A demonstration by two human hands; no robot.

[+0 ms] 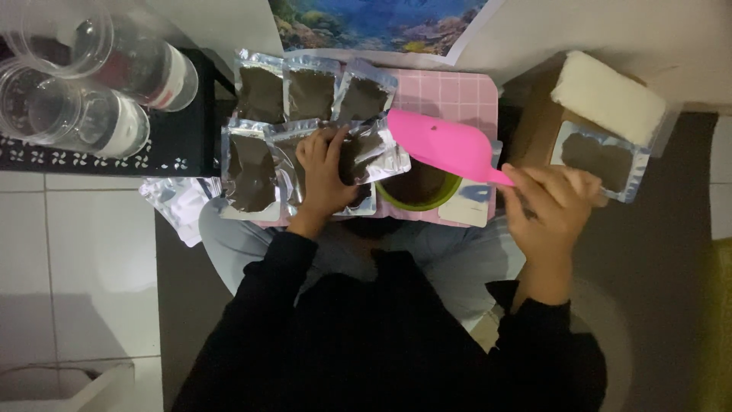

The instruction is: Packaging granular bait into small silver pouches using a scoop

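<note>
Black sleeves point(396, 336) sit nearest. Right hand point(549, 206) fingers wrap tight around a pink scoop point(446, 145) over the green bowl point(419, 191). Left hand point(326, 169) presses spread fingers flat on a silver pouch point(362, 156) left of the bowl.

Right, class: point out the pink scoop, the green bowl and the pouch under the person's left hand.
pink scoop point(442, 143), head view, middle of the broad blade.
green bowl point(390, 200), head view, left part of the rim.
pouch point(364, 156), head view, clear front right of the left hand point(324, 172).
</note>
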